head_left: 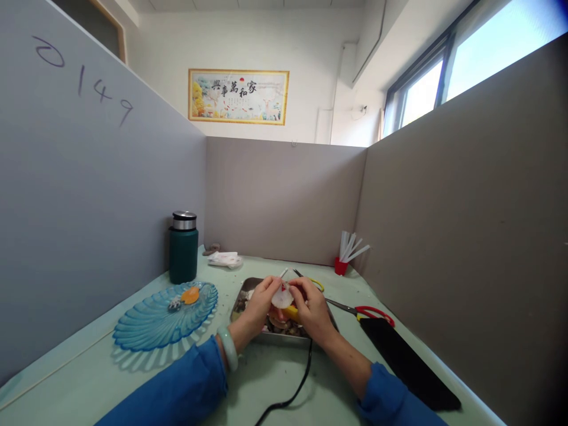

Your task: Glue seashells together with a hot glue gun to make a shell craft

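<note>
Over a metal tray (284, 339), both hands meet around a whitish, rounded, shell-like piece (282, 297) with a small red spot near its top. My left hand (261, 302), closed, grips its left side with thumb and fingers. At its right edge, my right hand (312, 305) is closed with pinched fingertips touching it. A yellow object (291, 313) shows beneath the right fingers; its kind is partly hidden. One thin white stick (284, 273) pokes up behind the left fingertips. Small shells or stones (288, 328) lie in the tray. A black cord (293, 397) runs from the tray's front.
Left stand a blue fluted plate (146, 322) bearing an orange piece (190, 294) and a dark green flask (183, 254). Right are red-handled scissors (377, 313), a long black object (408, 361) and a red cup (341, 267) of white sticks. Grey partitions (284, 198) enclose the table.
</note>
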Action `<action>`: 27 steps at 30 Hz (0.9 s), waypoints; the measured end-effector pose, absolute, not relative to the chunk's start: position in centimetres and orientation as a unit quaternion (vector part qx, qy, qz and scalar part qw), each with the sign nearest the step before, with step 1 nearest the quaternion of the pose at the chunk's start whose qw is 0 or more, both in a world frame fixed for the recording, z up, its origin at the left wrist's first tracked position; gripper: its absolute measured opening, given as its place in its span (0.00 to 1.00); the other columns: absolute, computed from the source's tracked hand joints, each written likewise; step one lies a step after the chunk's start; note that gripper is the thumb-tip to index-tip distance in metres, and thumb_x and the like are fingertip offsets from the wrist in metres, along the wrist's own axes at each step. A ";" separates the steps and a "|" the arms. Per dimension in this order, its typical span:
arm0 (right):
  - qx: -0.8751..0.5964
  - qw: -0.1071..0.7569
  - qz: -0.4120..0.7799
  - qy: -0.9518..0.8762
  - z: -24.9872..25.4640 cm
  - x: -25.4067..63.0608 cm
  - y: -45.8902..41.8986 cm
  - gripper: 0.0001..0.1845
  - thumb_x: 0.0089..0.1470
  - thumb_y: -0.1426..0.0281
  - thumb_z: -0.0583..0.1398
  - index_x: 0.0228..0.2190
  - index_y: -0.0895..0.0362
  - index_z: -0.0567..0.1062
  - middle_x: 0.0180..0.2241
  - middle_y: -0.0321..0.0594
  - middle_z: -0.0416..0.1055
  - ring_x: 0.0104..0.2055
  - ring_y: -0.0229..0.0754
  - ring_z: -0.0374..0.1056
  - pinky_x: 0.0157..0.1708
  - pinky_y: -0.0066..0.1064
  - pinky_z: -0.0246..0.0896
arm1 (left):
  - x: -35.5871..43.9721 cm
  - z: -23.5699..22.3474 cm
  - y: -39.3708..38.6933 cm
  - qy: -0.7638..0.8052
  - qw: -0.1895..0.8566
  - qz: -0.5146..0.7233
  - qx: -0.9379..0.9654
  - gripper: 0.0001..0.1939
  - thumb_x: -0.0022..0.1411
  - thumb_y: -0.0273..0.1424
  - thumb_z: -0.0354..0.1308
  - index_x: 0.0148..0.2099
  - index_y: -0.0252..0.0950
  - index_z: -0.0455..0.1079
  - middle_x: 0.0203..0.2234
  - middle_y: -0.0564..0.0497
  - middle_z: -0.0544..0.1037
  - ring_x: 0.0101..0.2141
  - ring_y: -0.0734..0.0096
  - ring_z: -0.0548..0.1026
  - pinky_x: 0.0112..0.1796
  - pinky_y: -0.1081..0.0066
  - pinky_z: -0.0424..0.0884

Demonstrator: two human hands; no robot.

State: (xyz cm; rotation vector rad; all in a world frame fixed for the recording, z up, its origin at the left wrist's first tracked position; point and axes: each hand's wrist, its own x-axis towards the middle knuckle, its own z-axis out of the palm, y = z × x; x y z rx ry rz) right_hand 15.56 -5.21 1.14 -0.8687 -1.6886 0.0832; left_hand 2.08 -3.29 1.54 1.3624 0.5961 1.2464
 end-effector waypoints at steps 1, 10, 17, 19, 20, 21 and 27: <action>-0.374 0.586 0.038 -0.718 1.0 15.6 -5.1 0.08 0.59 0.68 0.52 0.35 0.57 0.70 0.33 0.40 0.69 0.35 0.39 0.65 0.36 0.30 0.60 | 2.1 1.5 -3.4 0.253 0.565 0.524 0.585 0.20 0.54 0.47 0.56 0.36 0.34 0.62 0.20 0.56 0.67 0.16 0.78 0.68 0.15 0.78 0.65; -0.373 0.589 0.010 -0.716 1.1 15.6 -5.0 0.08 0.58 0.69 0.52 0.36 0.56 0.71 0.35 0.41 0.70 0.37 0.40 0.66 0.37 0.31 0.61 | 2.1 1.2 -3.2 0.251 0.562 0.518 0.594 0.19 0.54 0.44 0.57 0.40 0.35 0.62 0.25 0.53 0.71 0.17 0.77 0.70 0.18 0.76 0.69; -0.374 0.588 -0.022 -0.717 0.9 15.5 -5.0 0.09 0.58 0.68 0.53 0.37 0.56 0.71 0.33 0.41 0.69 0.33 0.39 0.65 0.34 0.30 0.61 | 2.2 0.9 -2.9 0.274 0.554 0.510 0.598 0.22 0.54 0.48 0.55 0.42 0.36 0.62 0.22 0.54 0.71 0.16 0.75 0.70 0.17 0.77 0.67; -0.377 0.586 -0.029 -0.716 0.9 15.4 -5.0 0.08 0.57 0.69 0.53 0.36 0.56 0.71 0.33 0.41 0.69 0.33 0.39 0.65 0.34 0.30 0.61 | 2.2 0.9 -2.9 0.276 0.549 0.509 0.603 0.22 0.54 0.48 0.54 0.42 0.36 0.61 0.23 0.54 0.71 0.16 0.76 0.70 0.17 0.77 0.67; -0.379 0.584 -0.032 -0.717 0.9 15.4 -5.0 0.08 0.57 0.69 0.53 0.36 0.56 0.71 0.33 0.41 0.69 0.33 0.39 0.65 0.34 0.30 0.61 | 2.2 0.9 -2.9 0.276 0.543 0.511 0.606 0.21 0.54 0.48 0.55 0.41 0.36 0.61 0.23 0.54 0.71 0.17 0.76 0.70 0.17 0.77 0.67; -0.381 0.582 -0.036 -0.717 1.0 15.4 -5.1 0.08 0.57 0.69 0.53 0.35 0.56 0.71 0.33 0.41 0.69 0.33 0.39 0.65 0.34 0.30 0.61 | 2.2 0.9 -3.0 0.274 0.535 0.516 0.610 0.20 0.54 0.47 0.55 0.40 0.36 0.61 0.24 0.54 0.71 0.18 0.76 0.70 0.17 0.78 0.67; -0.393 0.577 -0.055 -0.714 1.1 15.3 -5.3 0.06 0.56 0.69 0.54 0.33 0.56 0.71 0.31 0.40 0.68 0.31 0.39 0.64 0.33 0.30 0.60 | 2.2 1.0 -3.0 0.275 0.494 0.538 0.625 0.15 0.55 0.42 0.56 0.36 0.35 0.62 0.24 0.55 0.69 0.22 0.77 0.70 0.22 0.79 0.67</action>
